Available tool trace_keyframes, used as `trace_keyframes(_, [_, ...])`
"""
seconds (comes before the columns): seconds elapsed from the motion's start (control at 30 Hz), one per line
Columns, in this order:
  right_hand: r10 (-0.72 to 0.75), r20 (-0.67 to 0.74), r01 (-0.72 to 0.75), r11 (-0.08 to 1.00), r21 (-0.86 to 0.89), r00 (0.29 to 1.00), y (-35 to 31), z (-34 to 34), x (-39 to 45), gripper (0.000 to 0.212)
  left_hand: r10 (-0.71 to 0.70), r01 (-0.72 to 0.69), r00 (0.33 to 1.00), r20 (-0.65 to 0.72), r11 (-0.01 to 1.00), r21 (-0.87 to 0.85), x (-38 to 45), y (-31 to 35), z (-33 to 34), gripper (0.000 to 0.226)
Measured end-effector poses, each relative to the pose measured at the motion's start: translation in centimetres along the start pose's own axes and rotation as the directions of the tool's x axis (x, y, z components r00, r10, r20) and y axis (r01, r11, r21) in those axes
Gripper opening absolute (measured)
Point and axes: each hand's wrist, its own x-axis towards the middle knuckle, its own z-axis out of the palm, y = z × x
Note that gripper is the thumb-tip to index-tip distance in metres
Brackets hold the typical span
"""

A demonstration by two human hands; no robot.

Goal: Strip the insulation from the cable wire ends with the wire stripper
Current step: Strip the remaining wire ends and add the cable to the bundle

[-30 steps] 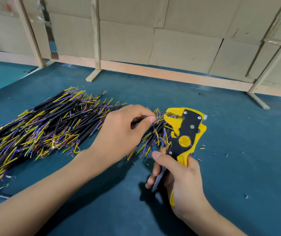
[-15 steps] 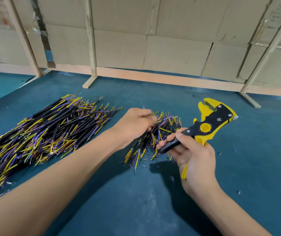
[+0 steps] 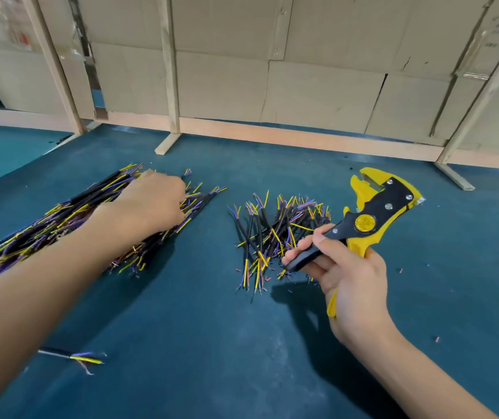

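Observation:
A large pile of black cables (image 3: 48, 225) with yellow, blue and purple wire ends lies at the left of the blue table. My left hand (image 3: 151, 204) rests palm-down on the pile's right end, fingers curled into the cables; what they grip is hidden. A smaller heap of cables (image 3: 272, 234) lies in the middle, wire ends fanned out. My right hand (image 3: 342, 276) holds the yellow-and-black wire stripper (image 3: 372, 219) by its handles, just right of the small heap, jaws pointing up and away with nothing between them.
One loose cable (image 3: 72, 356) lies near the front left by my forearm. Small insulation scraps (image 3: 437, 338) dot the blue table (image 3: 212, 343). A wooden frame with cardboard panels (image 3: 272, 86) walls off the far edge.
My left hand left the small heap and moved left onto the large pile. My right hand drew the stripper away to the right and tilted it.

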Motion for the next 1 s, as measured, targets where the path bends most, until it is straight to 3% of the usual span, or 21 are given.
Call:
trace_keyframes(0.17, [0.045, 0.063, -0.045, 0.999, -0.004, 0.997, 0.6, 0.3, -0.5, 0.003, -0.058, 0.055, 0.991, -0.121, 0.998, -0.026, -1.1, 1.4, 2.0, 0.024])
trace_keyframes(0.33, [0.067, 0.051, -0.066, 0.997, -0.025, 0.996, 1.1, 0.4, -0.8, 0.003, -0.021, 0.070, 0.978, -0.209, 0.971, 0.230, -2.5, 2.6, 3.7, 0.033])
trace_keyframes(0.43, [0.031, 0.036, -0.029, 0.998, -0.050, 0.999, 1.0, 0.5, -0.8, 0.004, -0.041, 0.092, 0.979, -0.201, 0.963, 0.255, -2.4, 3.8, 3.6, 0.033])
trace_keyframes(0.5, [0.020, 0.034, -0.018, 0.998, -0.063, 0.999, 0.8, 0.5, -0.6, 0.004, -0.071, 0.121, 0.972, -0.224, 0.969, 0.216, -2.5, 4.0, 3.5, 0.031])
trace_keyframes(0.63, [0.015, 0.020, -0.014, 0.997, -0.078, 1.000, 0.4, 0.2, -0.3, 0.011, -0.104, 0.102, 0.938, -0.331, 0.994, -0.025, -3.1, 3.8, 3.5, 0.014])
trace_keyframes(0.87, [0.032, 0.006, -0.032, 0.998, -0.063, 0.999, 0.6, 0.0, 0.0, 0.008, -0.037, -0.108, 0.822, -0.568, 0.970, -0.220, -4.5, 4.2, 1.9, 0.021])
trace_keyframes(1.0, [0.038, 0.022, -0.037, 0.999, -0.040, 0.999, 0.8, -0.2, 0.1, 0.005, 0.019, -0.199, 0.656, -0.754, 0.968, -0.149, -4.8, 3.9, 1.6, 0.007])
